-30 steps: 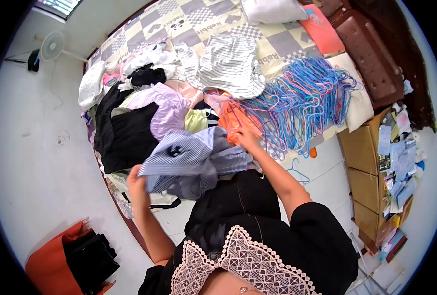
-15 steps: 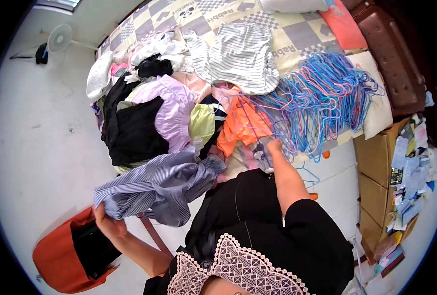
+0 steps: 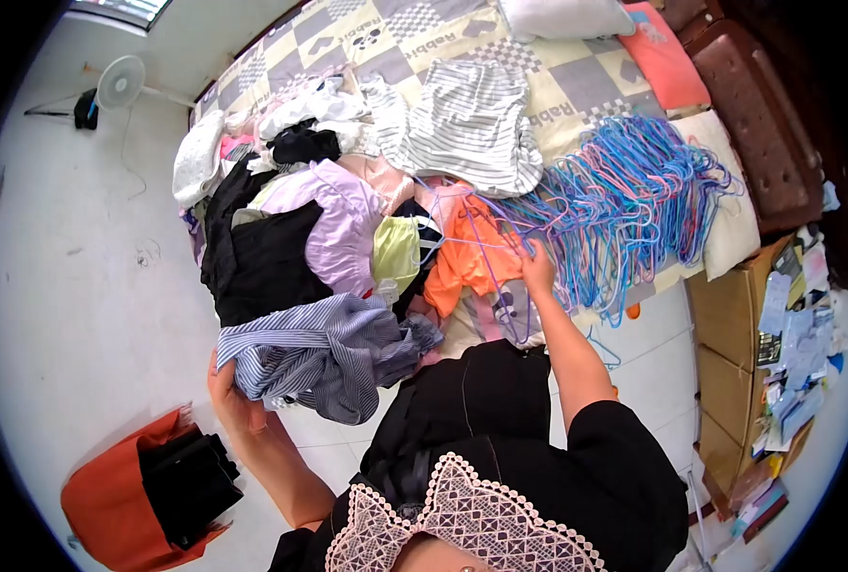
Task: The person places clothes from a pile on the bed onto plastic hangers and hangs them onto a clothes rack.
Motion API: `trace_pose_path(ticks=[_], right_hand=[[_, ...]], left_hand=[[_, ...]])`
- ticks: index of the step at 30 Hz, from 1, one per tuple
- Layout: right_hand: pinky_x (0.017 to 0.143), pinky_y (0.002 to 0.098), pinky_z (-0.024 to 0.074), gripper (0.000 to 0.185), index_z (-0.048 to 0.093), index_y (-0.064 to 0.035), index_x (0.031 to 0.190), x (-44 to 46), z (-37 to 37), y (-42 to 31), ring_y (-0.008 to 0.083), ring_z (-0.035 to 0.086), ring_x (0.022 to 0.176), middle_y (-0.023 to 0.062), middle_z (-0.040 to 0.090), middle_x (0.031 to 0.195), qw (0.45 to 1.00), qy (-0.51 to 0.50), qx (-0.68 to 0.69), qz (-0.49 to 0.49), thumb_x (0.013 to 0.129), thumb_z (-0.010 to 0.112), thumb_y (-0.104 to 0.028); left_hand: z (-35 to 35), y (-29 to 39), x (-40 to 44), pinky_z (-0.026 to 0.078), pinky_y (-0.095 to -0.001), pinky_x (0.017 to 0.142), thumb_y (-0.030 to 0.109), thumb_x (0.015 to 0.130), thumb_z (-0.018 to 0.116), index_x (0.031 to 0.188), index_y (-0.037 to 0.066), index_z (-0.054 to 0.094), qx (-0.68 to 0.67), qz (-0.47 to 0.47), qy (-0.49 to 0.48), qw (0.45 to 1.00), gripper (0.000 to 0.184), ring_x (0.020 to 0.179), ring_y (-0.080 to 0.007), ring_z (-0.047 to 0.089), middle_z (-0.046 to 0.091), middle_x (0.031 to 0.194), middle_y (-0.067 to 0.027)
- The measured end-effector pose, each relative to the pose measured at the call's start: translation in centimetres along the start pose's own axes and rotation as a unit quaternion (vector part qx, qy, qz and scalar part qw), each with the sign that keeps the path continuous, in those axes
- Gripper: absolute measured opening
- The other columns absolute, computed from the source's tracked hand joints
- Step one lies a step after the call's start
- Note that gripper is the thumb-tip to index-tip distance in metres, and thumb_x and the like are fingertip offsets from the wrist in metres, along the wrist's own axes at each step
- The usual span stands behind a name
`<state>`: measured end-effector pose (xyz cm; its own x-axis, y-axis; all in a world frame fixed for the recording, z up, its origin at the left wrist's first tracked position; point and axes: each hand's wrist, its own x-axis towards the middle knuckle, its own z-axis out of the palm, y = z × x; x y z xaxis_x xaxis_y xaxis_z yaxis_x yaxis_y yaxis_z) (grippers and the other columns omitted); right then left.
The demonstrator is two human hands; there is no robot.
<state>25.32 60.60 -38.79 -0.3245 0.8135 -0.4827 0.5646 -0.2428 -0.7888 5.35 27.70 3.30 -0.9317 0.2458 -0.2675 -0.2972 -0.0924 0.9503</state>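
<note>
In the lower left of the frame, the left hand (image 3: 237, 396) has its grip closed on one end of a blue-and-white striped garment (image 3: 324, 348), which lies bunched at the near edge of the bed (image 3: 586, 78), left of centre. Right of centre, the right hand (image 3: 537, 269) appears to be gripping a purple hanger (image 3: 490, 253), though its fingers partly hide the contact. The hanger lies over an orange garment (image 3: 462, 272), beside a heap of hangers (image 3: 634, 200) at right.

Held at one end only, the striped garment could slide to the floor (image 3: 62, 315) if that grip loosens. The hanger could snag the orange cloth or hook neighbouring hangers if pulled sharply, since they lie so close.
</note>
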Motion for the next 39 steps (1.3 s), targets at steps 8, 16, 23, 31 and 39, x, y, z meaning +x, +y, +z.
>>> trace_pose_path(ticks=[8,16,23,31,39], right_hand=[[0.062,0.0482,0.0474,0.018,0.064,-0.0058,0.083,-1.3,1.0,-3.5,0.0369,0.062,0.072,0.0178,0.064,0.078,0.925,0.052,-0.296,-0.232,0.082,0.052,-0.018],[0.052,0.0378,0.0456,0.032,0.059,-0.0007,0.11,-3.4,-7.1,0.4,0.0239,0.058,0.055,0.0133,0.062,0.073,0.997,-0.031,-0.039,-0.065,0.084,0.05,-0.017],[0.043,0.023,0.0343,0.027,0.055,0.0002,0.111,-11.5,-14.0,-11.7,0.0051,0.032,0.04,-0.0046,0.037,0.057,0.94,-0.241,0.232,0.069,0.089,0.048,-0.014],[0.043,0.0226,0.0336,0.024,0.055,0.0003,0.109,-18.2,-10.6,-17.9,0.0036,0.03,0.039,-0.006,0.033,0.056,0.873,-0.382,0.302,0.038,0.092,0.048,-0.014],[0.046,0.0201,0.037,0.02,0.06,-0.0045,0.104,-19.4,-7.1,-16.3,0.0056,0.042,0.048,-0.0036,0.048,0.065,0.905,-0.381,0.188,0.001,0.09,0.049,-0.014]], left_hand=[[-0.7,-1.4,1.3,0.05,-0.0284,0.078,0.0,0.082,0.048,0.111,-0.002,0.052,-0.036,-0.002,-0.013,0.999,0.029,0.088,-0.0183,0.062,0.062,0.099,-0.0108],[-2.7,-2.6,1.4,0.049,-0.0268,0.078,0.001,0.084,0.048,0.108,-0.001,0.055,-0.058,0.001,-0.011,0.998,0.025,0.088,-0.0164,0.062,0.063,0.099,-0.0086],[-1.8,-5.2,3.5,0.044,-0.0219,0.076,0.005,0.089,0.046,0.106,0.0,0.055,0.055,0.029,-0.083,0.995,0.02,0.083,-0.0083,0.056,0.06,0.093,-0.0029],[0.9,-6.8,6.6,0.047,-0.0306,0.084,0.016,0.094,0.041,0.124,0.003,0.045,-0.103,-0.049,-0.072,0.991,0.032,0.096,-0.0195,0.058,0.057,0.107,-0.0097],[-2.1,-7.5,9.4,0.049,-0.0426,0.083,0.027,0.097,0.034,0.113,0.003,0.055,-0.42,-0.071,-0.095,0.9,0.035,0.092,-0.0245,0.06,0.061,0.102,-0.0086]])
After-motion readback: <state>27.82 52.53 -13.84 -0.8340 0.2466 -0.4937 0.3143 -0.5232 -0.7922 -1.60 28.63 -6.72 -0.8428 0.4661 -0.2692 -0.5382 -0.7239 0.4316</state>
